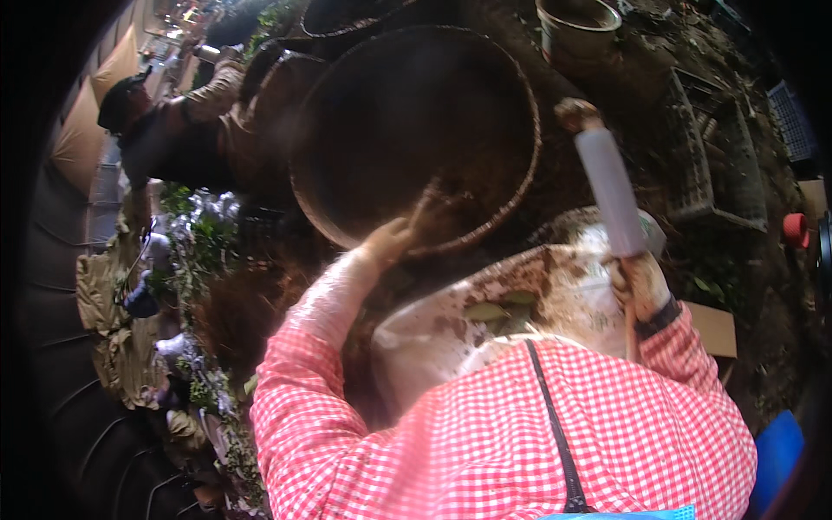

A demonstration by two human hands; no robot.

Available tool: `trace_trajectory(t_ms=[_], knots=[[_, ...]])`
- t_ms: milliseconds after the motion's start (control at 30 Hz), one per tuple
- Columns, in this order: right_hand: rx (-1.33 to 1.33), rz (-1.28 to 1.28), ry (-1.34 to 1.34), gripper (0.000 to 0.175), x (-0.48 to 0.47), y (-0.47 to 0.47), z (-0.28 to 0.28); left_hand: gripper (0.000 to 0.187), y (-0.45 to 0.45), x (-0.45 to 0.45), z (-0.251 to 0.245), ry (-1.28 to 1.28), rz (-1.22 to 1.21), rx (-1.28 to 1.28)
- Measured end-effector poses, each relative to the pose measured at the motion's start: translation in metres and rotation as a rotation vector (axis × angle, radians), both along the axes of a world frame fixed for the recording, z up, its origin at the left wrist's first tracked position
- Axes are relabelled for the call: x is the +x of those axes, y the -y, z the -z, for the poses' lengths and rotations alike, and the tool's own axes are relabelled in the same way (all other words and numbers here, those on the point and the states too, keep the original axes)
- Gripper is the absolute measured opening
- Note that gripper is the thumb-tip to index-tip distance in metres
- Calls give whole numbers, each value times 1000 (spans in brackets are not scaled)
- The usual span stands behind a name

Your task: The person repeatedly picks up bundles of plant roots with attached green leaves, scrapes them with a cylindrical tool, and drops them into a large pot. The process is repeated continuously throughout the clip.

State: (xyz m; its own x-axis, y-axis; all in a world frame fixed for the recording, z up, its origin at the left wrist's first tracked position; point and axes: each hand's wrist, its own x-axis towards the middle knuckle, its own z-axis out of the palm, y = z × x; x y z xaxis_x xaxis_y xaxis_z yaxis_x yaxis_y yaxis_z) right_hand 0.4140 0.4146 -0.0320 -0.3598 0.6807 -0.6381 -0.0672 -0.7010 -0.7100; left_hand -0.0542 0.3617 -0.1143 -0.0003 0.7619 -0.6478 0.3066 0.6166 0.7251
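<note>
My left hand (389, 242) is at the near rim of a large round dark tub (534, 140), close to a thin light-coloured thing that reaches into it; whether the fingers hold it, I cannot tell. The tub's inside is dark and blurred. My right hand (640, 283), gloved and dirty, grips a wooden handle (630, 331). Just beyond it, a pale plastic sleeve (609, 192) covers a shaft that ends in a muddy brown head (577, 116). Below both hands lies a mud-stained white sack (422, 325) with a few green leaves (486, 312) on it.
A co-worker (182, 143) in a dark cap bends beside smaller tubs at the upper left. A muddy bucket (578, 29) stands at the top right, above a grey plastic crate (734, 214). Cardboard (714, 330) lies right of my arm. Plants (208, 234) and bags line the left.
</note>
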Motion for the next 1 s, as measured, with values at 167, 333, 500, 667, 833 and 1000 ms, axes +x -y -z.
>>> trace_trajectory(t_ms=[167, 333, 500, 667, 833, 1000], knots=[[73, -260, -281, 38, -64, -21, -10, 31, 39, 12, -34, 387, -361, -84], [-310, -657, -596, 50, -162, -6, 1, 40, 82, 45, -86, 471, -673, -26], [-625, -892, -713, 54, -241, 30, 11, 59, 113, 82, -135, 811, -764, 114], [-53, -759, -574, 49, -269, 54, 6, 46, 124, 83, -150, 830, -657, 308], [251, -817, 31, 27, -274, 40, -21, 28, 107, 69, -131, 627, -548, 313], [1088, -830, 442, 24, -243, -56, -50, 33, 95, 59, -120, 628, -543, 179]])
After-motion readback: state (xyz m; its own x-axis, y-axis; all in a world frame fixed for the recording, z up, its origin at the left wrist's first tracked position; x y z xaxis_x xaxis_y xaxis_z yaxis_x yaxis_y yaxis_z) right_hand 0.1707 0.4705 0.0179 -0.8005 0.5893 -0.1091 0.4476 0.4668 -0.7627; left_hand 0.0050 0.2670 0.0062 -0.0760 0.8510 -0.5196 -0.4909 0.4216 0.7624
